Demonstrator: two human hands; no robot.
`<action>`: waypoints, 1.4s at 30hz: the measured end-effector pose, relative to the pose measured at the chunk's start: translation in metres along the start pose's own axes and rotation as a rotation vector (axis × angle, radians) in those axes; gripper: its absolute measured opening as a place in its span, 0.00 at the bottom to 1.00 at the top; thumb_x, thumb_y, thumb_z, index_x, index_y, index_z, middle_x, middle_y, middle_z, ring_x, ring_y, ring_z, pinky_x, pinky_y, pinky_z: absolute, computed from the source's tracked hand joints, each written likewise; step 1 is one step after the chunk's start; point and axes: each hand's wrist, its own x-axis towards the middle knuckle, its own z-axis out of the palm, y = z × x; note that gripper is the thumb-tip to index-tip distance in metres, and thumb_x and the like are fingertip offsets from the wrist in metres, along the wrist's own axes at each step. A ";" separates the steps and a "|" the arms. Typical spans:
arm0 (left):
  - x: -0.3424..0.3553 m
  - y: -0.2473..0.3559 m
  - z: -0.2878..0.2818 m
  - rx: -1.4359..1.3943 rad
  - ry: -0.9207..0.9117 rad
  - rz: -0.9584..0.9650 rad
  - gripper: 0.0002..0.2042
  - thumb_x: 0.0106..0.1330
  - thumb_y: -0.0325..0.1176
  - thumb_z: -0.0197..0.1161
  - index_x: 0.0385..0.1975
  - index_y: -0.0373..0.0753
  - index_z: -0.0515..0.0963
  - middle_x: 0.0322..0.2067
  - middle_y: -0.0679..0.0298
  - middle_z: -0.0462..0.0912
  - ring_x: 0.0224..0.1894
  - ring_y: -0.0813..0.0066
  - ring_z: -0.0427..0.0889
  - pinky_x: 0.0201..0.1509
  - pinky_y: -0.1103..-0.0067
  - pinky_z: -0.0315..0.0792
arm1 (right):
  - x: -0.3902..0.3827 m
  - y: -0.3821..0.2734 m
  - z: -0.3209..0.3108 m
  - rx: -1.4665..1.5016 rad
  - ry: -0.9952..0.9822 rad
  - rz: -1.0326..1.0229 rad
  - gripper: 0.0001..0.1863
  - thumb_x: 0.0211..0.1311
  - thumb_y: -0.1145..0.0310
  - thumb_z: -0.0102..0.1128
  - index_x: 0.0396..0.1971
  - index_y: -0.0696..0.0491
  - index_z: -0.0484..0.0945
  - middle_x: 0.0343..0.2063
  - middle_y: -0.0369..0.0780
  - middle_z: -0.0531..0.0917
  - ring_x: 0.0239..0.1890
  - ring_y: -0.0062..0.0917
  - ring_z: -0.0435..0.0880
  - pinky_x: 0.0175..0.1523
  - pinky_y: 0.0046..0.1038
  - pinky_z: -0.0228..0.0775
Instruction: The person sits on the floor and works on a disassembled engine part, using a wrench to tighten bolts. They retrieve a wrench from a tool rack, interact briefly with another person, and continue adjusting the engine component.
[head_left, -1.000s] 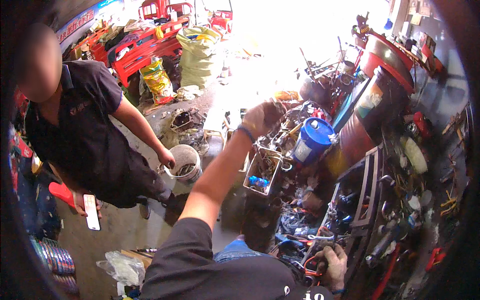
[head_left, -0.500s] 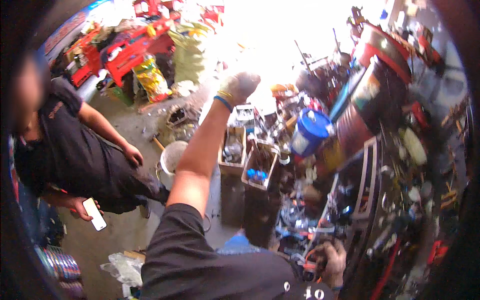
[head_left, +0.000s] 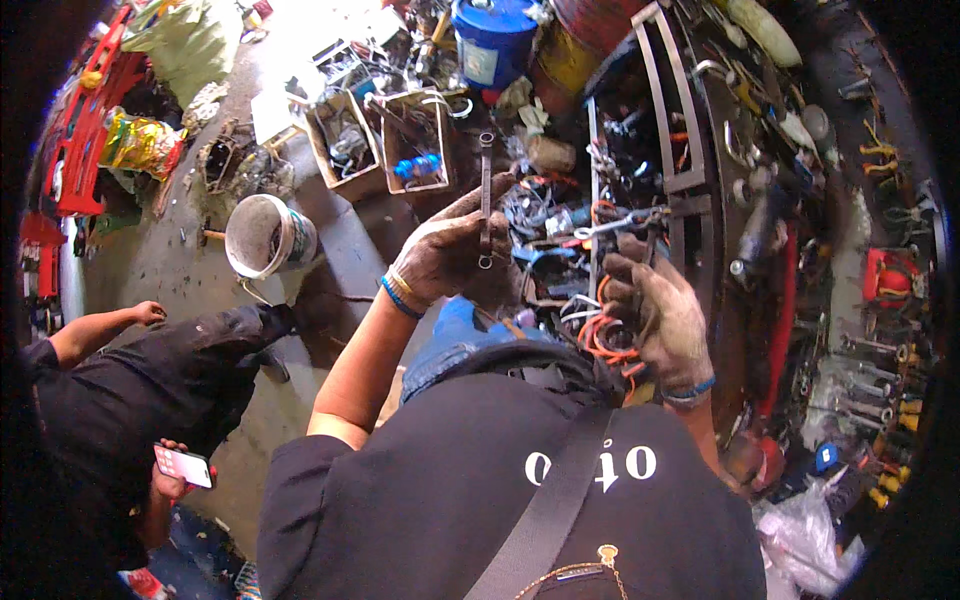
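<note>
With the clock centred on our view, we have a slim, dark ring-ended tool (head_left: 486, 195) at twelve, held nearly upright in the grip of our gloved left hand (head_left: 440, 250) at eleven. Its upper ring has open room around it, just beside the edge of a box (head_left: 420, 187) at eleven and below the blue bucket (head_left: 482, 62) at twelve. At three, our gloved right hand (head_left: 668, 315) has curled fingers; we cannot tell whether its grip holds anything. Orange cables (head_left: 583, 335) lie near it at four, and the metal frame (head_left: 686, 183) edges its space at two. Floor (head_left: 195, 280) shows at nine, between the white bucket (head_left: 300, 240) and a co-worker (head_left: 150, 390).
</note>
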 end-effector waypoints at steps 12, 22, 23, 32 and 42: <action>-0.007 -0.041 0.009 -0.180 -0.118 -0.229 0.38 0.65 0.30 0.66 0.75 0.40 0.57 0.51 0.58 0.81 0.48 0.68 0.83 0.55 0.70 0.78 | 0.000 0.011 -0.013 0.174 -0.082 0.025 0.24 0.79 0.58 0.47 0.64 0.60 0.66 0.50 0.46 0.82 0.46 0.34 0.86 0.51 0.38 0.82; -0.003 -0.052 0.014 -0.147 -0.091 -0.278 0.37 0.65 0.30 0.66 0.74 0.37 0.57 0.48 0.58 0.83 0.48 0.67 0.83 0.55 0.69 0.78 | 0.004 0.010 -0.025 0.233 -0.204 0.011 0.23 0.80 0.57 0.44 0.63 0.59 0.66 0.48 0.42 0.81 0.46 0.30 0.84 0.51 0.34 0.78; -0.002 -0.052 0.014 -0.163 -0.097 -0.296 0.37 0.65 0.31 0.66 0.74 0.37 0.57 0.51 0.56 0.82 0.50 0.67 0.83 0.56 0.69 0.78 | 0.005 0.010 -0.026 0.348 -0.303 0.041 0.24 0.80 0.56 0.45 0.63 0.60 0.66 0.48 0.42 0.80 0.46 0.29 0.83 0.51 0.34 0.78; 0.018 -0.062 0.026 0.268 0.064 -0.228 0.37 0.57 0.35 0.67 0.68 0.30 0.65 0.57 0.51 0.79 0.47 0.64 0.83 0.48 0.73 0.80 | -0.039 -0.034 -0.045 0.235 -0.045 -0.147 0.19 0.75 0.74 0.49 0.63 0.59 0.71 0.48 0.42 0.83 0.47 0.30 0.85 0.53 0.34 0.78; 0.030 -0.048 -0.004 0.502 0.095 -0.318 0.17 0.56 0.26 0.59 0.47 0.35 0.76 0.36 0.62 0.81 0.37 0.69 0.80 0.44 0.75 0.76 | -0.185 -0.187 -0.243 0.254 0.730 -1.382 0.10 0.72 0.65 0.60 0.47 0.53 0.81 0.39 0.39 0.87 0.36 0.26 0.87 0.37 0.29 0.86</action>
